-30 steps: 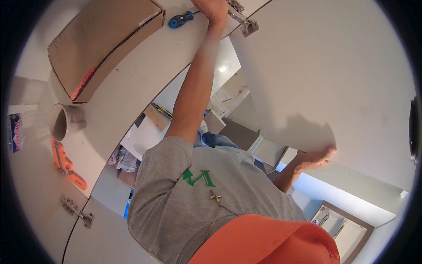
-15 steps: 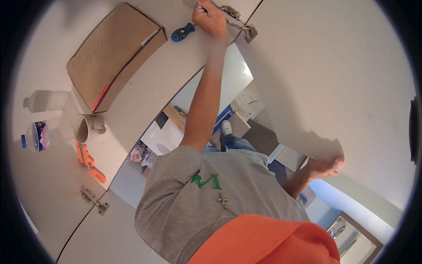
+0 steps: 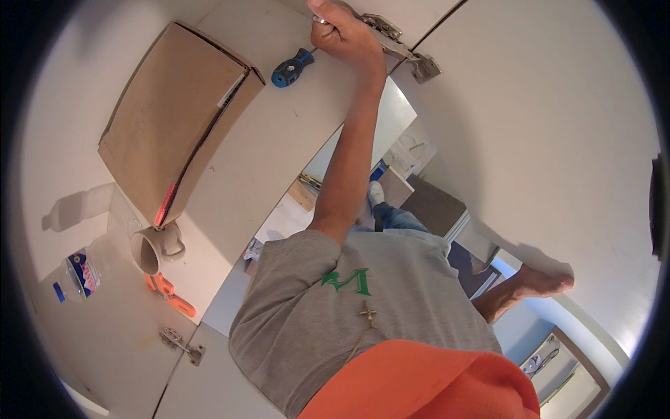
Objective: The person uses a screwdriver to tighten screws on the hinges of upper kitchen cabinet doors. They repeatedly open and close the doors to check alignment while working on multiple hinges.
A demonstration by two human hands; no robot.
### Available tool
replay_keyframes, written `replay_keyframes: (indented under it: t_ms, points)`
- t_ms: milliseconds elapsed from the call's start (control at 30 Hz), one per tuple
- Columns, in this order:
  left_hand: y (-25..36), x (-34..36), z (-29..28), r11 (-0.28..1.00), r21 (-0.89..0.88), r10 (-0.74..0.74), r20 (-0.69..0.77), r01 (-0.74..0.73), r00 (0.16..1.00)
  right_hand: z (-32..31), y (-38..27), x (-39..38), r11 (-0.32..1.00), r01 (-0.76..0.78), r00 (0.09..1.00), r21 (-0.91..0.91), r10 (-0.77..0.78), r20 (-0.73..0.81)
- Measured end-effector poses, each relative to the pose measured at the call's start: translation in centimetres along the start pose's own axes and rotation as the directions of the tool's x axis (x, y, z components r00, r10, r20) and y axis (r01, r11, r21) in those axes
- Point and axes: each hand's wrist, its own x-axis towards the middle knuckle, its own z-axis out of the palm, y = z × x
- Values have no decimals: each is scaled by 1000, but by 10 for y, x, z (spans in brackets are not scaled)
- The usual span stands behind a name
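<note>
My left hand [image 3: 349, 35] is at the top, held against the metal hinge [image 3: 384, 29] between the white panel and a white cabinet door [image 3: 530, 140]. Its fingers are curled in and a ring shows; the picture's top cuts off part of the hand, so anything in it is hidden. Beside it lies a screwdriver [image 3: 292, 68] with a blue and black handle, its shaft running behind the hand. My right hand [image 3: 546, 281] grips the door's lower edge at the right, its fingertips partly hidden.
Left of the screwdriver are a cardboard box [image 3: 171, 119], a pale mug [image 3: 155, 248], an orange-handled tool [image 3: 169, 297] and a blue-capped plastic bottle [image 3: 82, 274]. A second hinge [image 3: 183, 346] sits lower left. Boards lie on the floor beyond my body.
The view has shifted, so the box, mug and hinges sit lower or further right. My left hand stays by the hinge, and my right hand stays at the door edge.
</note>
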Motion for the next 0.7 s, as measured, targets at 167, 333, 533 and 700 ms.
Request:
replay_keyframes:
  t_ms: [167,333,533,700]
  points:
    - [7,0,-1,997,17,-79,18,79,997,-13,10,21,998,23,994,53,-29,109]
    - [12,3,-1,999,0,-47,87,48,995,-6,8,21,999,13,999,44,-15,49]
    - [10,4,0,999,21,-25,29,24,999,14,-19,-12,1000,4,999,-20,-5,-52]
    - [19,-4,-3,988,-66,-131,86,137,988,13,-32,-46,943,232,963,-239,-257,-83]
